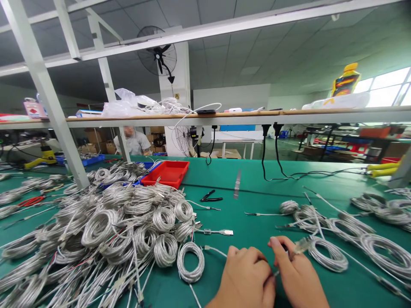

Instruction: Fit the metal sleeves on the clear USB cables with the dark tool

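My left hand and my right hand meet low on the green bench mat, pinching a thin transparent cable between them. My right hand holds the cable's clear moulded plug between thumb and fingers. The fingers hide the exact grip. Just left of my left hand lies a loose silver-wire coil, and another coil touches my right hand's side. A large heap of coiled cables fills the left of the bench. A USB plug lies above my hands.
Black-handled wire cutters and a red plastic tray lie beyond the heap. More coils lie at right. Black power cords hang from a shelf over the bench. A co-worker in a grey shirt stands beyond it.
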Available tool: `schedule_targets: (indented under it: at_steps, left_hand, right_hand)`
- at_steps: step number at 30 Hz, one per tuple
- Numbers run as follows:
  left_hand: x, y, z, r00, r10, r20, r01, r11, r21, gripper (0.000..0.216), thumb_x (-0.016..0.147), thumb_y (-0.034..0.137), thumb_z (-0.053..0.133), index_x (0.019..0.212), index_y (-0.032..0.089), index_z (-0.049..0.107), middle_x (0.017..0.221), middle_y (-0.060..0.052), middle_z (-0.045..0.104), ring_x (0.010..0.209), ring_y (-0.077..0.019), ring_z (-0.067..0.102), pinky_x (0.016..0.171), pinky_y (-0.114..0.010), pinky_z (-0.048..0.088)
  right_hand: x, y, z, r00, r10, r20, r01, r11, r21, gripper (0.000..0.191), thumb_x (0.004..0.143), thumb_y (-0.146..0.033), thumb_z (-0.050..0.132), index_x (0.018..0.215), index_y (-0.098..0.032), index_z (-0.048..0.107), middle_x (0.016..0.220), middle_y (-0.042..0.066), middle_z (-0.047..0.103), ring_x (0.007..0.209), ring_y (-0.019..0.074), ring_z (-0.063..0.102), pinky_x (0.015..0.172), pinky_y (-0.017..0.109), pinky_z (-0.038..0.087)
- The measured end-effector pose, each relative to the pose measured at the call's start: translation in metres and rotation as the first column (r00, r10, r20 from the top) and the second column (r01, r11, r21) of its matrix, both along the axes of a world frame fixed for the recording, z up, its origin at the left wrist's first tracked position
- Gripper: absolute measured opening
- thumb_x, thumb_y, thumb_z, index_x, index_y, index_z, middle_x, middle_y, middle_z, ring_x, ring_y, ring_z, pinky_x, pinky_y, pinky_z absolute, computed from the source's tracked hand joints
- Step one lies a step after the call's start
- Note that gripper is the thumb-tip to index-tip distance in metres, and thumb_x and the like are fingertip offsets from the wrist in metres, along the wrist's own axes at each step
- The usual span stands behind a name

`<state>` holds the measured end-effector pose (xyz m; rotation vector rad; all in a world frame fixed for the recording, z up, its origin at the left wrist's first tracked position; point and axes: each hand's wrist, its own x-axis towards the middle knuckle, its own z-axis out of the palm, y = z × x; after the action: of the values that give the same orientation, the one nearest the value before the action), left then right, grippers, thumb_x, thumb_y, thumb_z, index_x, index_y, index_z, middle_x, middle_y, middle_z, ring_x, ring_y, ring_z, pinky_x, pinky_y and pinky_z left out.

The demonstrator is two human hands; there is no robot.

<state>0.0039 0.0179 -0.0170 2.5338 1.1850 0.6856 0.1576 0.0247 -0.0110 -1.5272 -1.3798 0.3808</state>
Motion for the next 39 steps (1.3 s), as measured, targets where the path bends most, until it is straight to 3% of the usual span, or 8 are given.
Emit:
schedule_targets:
  at_steps: [6, 15, 22, 28, 34, 39]
  left_hand:
    - [0.0005, 0.0024, 0.0033, 0.999, -0.009, -0.037, 0.009, 1.000, 0.003, 0.021, 0.099, 0.036, 0.056, 0.107, 0.023, 0.070, 0.115, -0.005, 0.071, 0.104, -0.0264, 0.066, 0.085, -0.043, 0.046]
    - [0.0014, 0.0012, 0.0035, 0.998, -0.031, -0.058, 0.029, 0.999, -0.033, 0.025, 0.097, 0.034, 0.055, 0.113, 0.024, 0.070, 0.116, -0.007, 0.072, 0.106, -0.0279, 0.066, 0.087, -0.046, 0.048]
    - [0.0028, -0.0012, 0.0054, 0.997, -0.045, -0.057, 0.043, 0.999, -0.032, 0.026, 0.097, 0.035, 0.054, 0.114, 0.023, 0.069, 0.120, -0.006, 0.070, 0.107, -0.0283, 0.066, 0.090, -0.046, 0.050]
    - [0.0017, 0.0010, 0.0014, 0.997, -0.056, -0.051, 0.054, 0.998, -0.044, 0.023, 0.096, 0.036, 0.056, 0.110, 0.024, 0.070, 0.118, -0.006, 0.071, 0.106, -0.0287, 0.065, 0.090, -0.046, 0.051]
    - [0.0029, -0.0013, 0.0019, 0.997, -0.046, -0.054, 0.045, 0.999, -0.019, 0.021, 0.095, 0.032, 0.057, 0.105, 0.021, 0.071, 0.119, -0.006, 0.072, 0.106, -0.0282, 0.067, 0.090, -0.045, 0.051]
    - [0.0030, 0.0006, 0.0011, 0.996, -0.054, -0.071, 0.052, 0.998, -0.028, 0.023, 0.096, 0.035, 0.057, 0.108, 0.023, 0.071, 0.119, -0.006, 0.072, 0.106, -0.0288, 0.067, 0.090, -0.046, 0.053]
  right_hand:
    - [-0.0079, -0.0010, -0.0070, 0.986, 0.121, -0.113, -0.120, 0.993, 0.023, 0.049, 0.085, -0.071, 0.047, 0.082, -0.024, 0.060, 0.061, 0.000, 0.061, 0.054, 0.0200, 0.059, 0.052, 0.027, 0.050]
    - [-0.0062, -0.0030, -0.0078, 1.000, 0.023, 0.009, -0.022, 0.999, -0.035, 0.055, 0.083, -0.080, 0.041, 0.086, -0.026, 0.055, 0.052, -0.001, 0.062, 0.049, 0.0239, 0.063, 0.052, 0.031, 0.049]
    - [-0.0020, -0.0013, -0.0083, 1.000, 0.024, 0.007, -0.024, 0.999, 0.024, 0.067, 0.085, -0.090, 0.034, 0.072, -0.027, 0.053, 0.052, 0.001, 0.060, 0.047, 0.0215, 0.059, 0.048, 0.029, 0.048]
    - [-0.0054, -0.0011, -0.0016, 1.000, -0.006, 0.009, 0.006, 1.000, 0.014, 0.078, 0.078, -0.098, 0.031, 0.064, -0.026, 0.056, 0.045, -0.001, 0.047, 0.047, 0.0219, 0.055, 0.047, 0.029, 0.047]
    - [-0.0059, 0.0007, -0.0042, 0.998, -0.006, -0.070, 0.007, 1.000, 0.011, 0.081, 0.073, -0.102, 0.032, 0.062, -0.025, 0.056, 0.060, 0.007, 0.064, 0.059, 0.0248, 0.064, 0.058, 0.031, 0.054]
    - [-0.0075, 0.0017, -0.0025, 1.000, -0.005, -0.028, 0.005, 1.000, -0.003, 0.081, 0.072, -0.102, 0.034, 0.058, -0.025, 0.055, 0.057, 0.004, 0.061, 0.056, 0.0234, 0.060, 0.056, 0.031, 0.051]
